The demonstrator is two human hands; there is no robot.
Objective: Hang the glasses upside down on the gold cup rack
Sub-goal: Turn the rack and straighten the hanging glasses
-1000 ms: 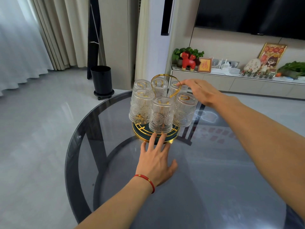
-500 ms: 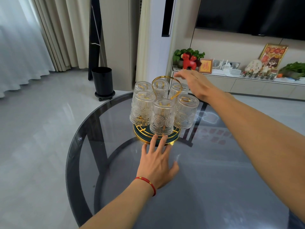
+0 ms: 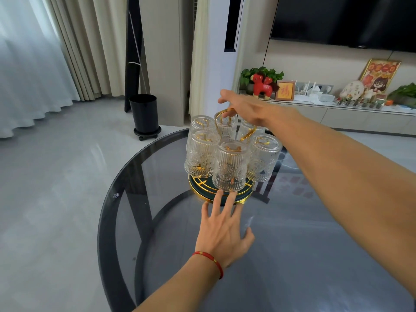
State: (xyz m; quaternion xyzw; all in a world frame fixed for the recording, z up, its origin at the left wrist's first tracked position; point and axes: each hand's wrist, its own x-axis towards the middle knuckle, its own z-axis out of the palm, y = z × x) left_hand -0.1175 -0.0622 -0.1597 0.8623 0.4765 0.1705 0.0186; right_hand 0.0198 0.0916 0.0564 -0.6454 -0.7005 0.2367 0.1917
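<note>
gold cup rack [image 3: 221, 194] at table centre, six ribbed glasses [image 3: 229, 168] hung inverted | left hand [image 3: 221, 230] flat, released, fingertips touching base rim at 6 o'clock | right hand [image 3: 245, 108] open above loop handle [image 3: 225, 113], gripping nothing | risk: knocking 2 o'clock glass off peg; rack sliding on smooth glass table [image 3: 292, 266]

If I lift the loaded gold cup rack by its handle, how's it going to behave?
Probably heavy: the gold cup rack carries six thick ribbed glasses. They hang loosely upside down, so they may swing and clink; lift level. The glass table looks slick, so a push would likely slide the base. The left hand touches the base; the right hand is over the handle.
</note>
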